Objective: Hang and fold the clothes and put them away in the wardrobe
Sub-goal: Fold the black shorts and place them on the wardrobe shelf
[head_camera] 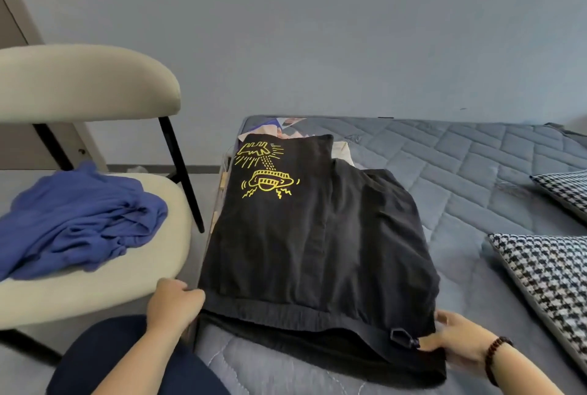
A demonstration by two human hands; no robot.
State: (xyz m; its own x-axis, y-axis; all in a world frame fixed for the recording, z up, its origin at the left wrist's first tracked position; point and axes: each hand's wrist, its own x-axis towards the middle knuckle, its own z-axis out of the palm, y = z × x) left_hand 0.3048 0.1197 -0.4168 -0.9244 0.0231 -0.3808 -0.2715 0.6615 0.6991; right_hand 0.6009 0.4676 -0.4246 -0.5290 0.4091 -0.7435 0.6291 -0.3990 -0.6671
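A black garment (317,236) with a yellow printed drawing lies flat on the grey quilted bed (460,172), folded lengthwise, its waistband toward me. My left hand (173,302) grips the near left corner of the waistband. My right hand (454,340), with a bead bracelet on the wrist, holds the near right corner beside a black plastic buckle (401,338). Under the far end of the black garment, other light-coloured clothes (286,128) peek out. A crumpled blue garment (79,220) lies on the seat of a cream chair (95,283) at the left.
Two black-and-white houndstooth cushions (546,283) lie on the right side of the bed. The cream chair has a padded backrest (85,83) and black legs, close against the bed's left edge. A grey wall stands behind the bed. My dark-clad knee (127,363) is at the bottom.
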